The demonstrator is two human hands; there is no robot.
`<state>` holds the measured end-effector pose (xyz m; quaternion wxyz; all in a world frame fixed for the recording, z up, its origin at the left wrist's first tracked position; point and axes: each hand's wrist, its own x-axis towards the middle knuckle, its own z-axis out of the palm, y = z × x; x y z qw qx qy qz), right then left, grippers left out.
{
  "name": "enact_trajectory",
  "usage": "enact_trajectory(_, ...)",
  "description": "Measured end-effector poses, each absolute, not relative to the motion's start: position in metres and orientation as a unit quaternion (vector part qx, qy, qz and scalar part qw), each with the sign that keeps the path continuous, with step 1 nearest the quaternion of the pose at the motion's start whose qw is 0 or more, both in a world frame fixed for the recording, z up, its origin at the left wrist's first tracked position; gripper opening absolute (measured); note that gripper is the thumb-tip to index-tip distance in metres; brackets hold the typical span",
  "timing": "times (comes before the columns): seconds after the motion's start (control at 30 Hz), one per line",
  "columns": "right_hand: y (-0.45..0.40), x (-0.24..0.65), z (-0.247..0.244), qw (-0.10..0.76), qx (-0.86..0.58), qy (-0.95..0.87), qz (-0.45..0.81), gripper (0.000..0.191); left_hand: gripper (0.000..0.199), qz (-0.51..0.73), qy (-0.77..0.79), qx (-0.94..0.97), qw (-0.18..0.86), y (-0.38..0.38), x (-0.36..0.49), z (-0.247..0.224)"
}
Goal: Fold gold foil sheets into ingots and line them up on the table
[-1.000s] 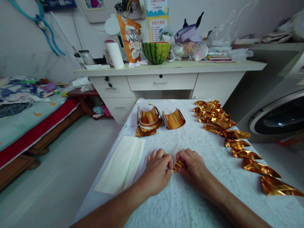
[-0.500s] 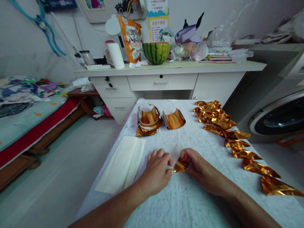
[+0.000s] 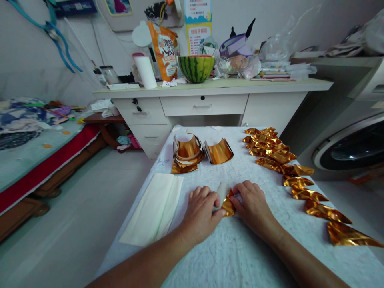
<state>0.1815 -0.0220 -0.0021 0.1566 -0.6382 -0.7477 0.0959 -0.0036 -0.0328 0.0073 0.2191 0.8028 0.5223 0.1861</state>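
Between my two hands is a small piece of gold foil paper [image 3: 229, 207], partly rolled, with a pale translucent sheet [image 3: 222, 189] standing out beyond it. My left hand [image 3: 201, 210] has curled fingers, and its thumb presses the foil's left lower edge. On the other side, my right hand [image 3: 251, 204] pinches the foil's right edge with thumb and fingers. To the left lies a flat stack of pale paper sheets [image 3: 151, 210]. Farther back stand two curved bundles of gold foil sheets [image 3: 187, 154], [image 3: 220, 152]. Folded gold foil pieces [image 3: 327, 212] run down the right side.
The work lies on a table with a pale patterned cloth [image 3: 234, 256]. A white desk [image 3: 207, 104] behind it carries a watermelon half [image 3: 196, 69], an orange pouch [image 3: 165, 52] and a paper roll [image 3: 146, 72]. A washing machine [image 3: 345, 120] stands right, a bed [image 3: 42, 156] left.
My right hand has shifted slightly right and flattened its fingers forward. The foil between my hands has turned more upright and looks more rolled. My left thumb has moved over the foil's edge.
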Motion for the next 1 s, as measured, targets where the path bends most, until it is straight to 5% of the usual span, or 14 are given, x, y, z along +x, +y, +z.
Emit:
enact_trajectory(0.2, -0.024, 0.173, -0.002, 0.145, -0.669, -0.727, 0.058, 0.012, 0.025, 0.216, 0.507, 0.804, 0.223, -0.029, -0.001, 0.006)
enact_trajectory(0.37, -0.021, 0.174, -0.004, 0.165, -0.666, -0.721, 0.091, 0.007, 0.051, 0.237, 0.471, 0.817, 0.232, -0.027, -0.002, 0.003)
enact_trajectory(0.63, -0.026, 0.172, 0.009, 0.311, -0.563, -0.719, 0.262, 0.010, 0.081, 0.289, 0.437, 0.822, 0.226, -0.024, -0.006, -0.005)
enact_trajectory(1.0, -0.031, 0.169, 0.016, 0.385, -0.483, -0.675, 0.404, 0.010, 0.026, 0.362, 0.426, 0.761, 0.329, -0.024, -0.008, 0.011)
